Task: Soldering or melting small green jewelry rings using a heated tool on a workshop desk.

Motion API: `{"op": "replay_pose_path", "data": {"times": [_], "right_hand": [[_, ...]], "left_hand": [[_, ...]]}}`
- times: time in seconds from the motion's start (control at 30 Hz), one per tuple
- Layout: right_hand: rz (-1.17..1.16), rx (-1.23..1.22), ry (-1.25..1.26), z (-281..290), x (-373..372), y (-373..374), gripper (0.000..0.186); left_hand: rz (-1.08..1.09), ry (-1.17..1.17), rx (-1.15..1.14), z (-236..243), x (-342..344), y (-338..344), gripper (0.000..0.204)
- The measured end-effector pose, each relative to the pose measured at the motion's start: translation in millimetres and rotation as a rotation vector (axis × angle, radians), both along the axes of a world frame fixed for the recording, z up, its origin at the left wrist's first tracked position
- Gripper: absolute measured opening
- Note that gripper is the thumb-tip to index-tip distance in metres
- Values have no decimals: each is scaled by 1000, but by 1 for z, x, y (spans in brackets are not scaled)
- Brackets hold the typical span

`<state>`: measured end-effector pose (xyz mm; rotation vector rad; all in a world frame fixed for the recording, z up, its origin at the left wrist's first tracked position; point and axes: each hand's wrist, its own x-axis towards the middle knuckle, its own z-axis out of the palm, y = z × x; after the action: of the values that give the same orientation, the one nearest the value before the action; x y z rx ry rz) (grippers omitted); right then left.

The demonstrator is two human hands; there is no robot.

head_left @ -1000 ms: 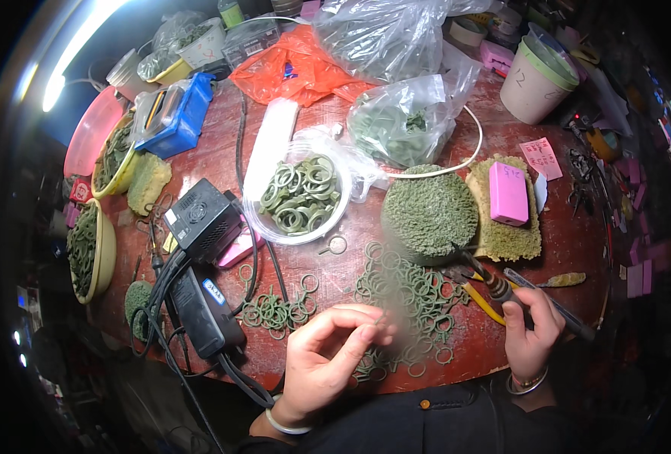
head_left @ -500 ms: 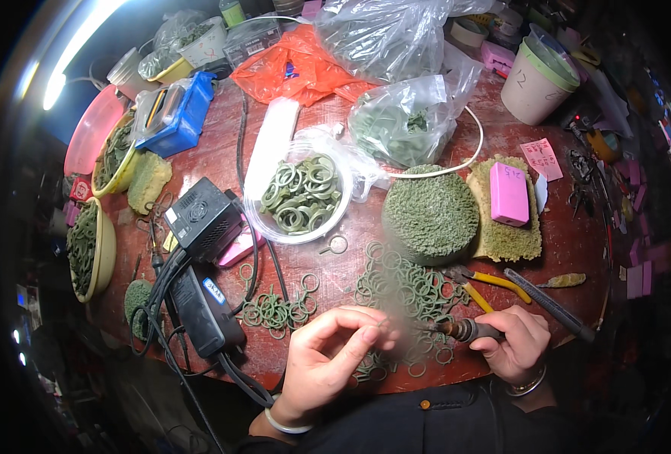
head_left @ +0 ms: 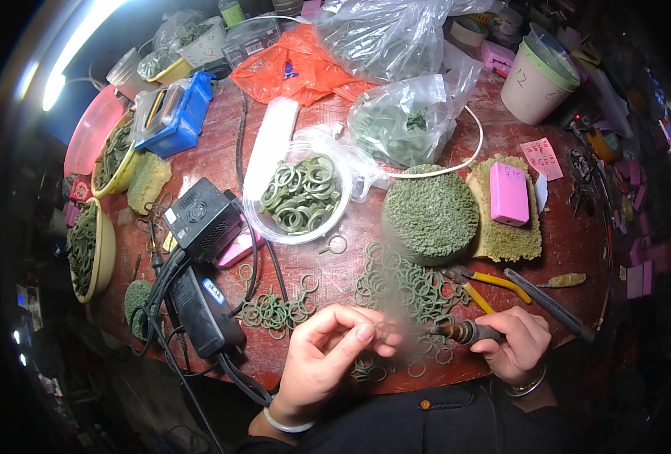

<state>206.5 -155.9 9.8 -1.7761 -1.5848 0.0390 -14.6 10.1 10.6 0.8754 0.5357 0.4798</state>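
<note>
Thumb and fingers of my left hand [head_left: 331, 348] pinch a small green wax ring [head_left: 381, 329], partly blurred by a hazy smear in the picture. My right hand [head_left: 518, 344] is closed round the dark handle of a soldering iron [head_left: 462, 331], whose metal tip points left toward the ring. Whether tip and ring touch cannot be made out. Behind the hands lies a loose heap of green rings [head_left: 418, 291], with a smaller cluster of rings [head_left: 271, 312] to the left. A single ring [head_left: 337, 244] lies apart, below a clear tub [head_left: 346, 198] filled with thicker green rings.
A round green textured block [head_left: 431, 216] stands beyond the heap, beside a sponge [head_left: 513, 246] carrying a pink box [head_left: 508, 194]. Yellow-handled pliers [head_left: 502, 284] and a dark file [head_left: 549, 305] lie right. Black power units [head_left: 203, 219] with cables crowd the left, near bowls of green pieces [head_left: 93, 250].
My left fingers have shifted slightly, turning the ring a little in the pinch. The right hand and soldering iron stay almost in place.
</note>
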Motion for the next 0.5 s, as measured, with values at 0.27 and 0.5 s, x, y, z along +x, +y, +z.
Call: {"op": "replay_pose_path", "data": {"times": [0.27, 0.5], "right_hand": [[11, -3, 16, -1, 0, 1, 38], [34, -30, 33, 1, 0, 2, 36]], "left_hand": [[-12, 20, -38, 1, 1, -1, 13], [-1, 37, -35, 4, 1, -2, 13]]}}
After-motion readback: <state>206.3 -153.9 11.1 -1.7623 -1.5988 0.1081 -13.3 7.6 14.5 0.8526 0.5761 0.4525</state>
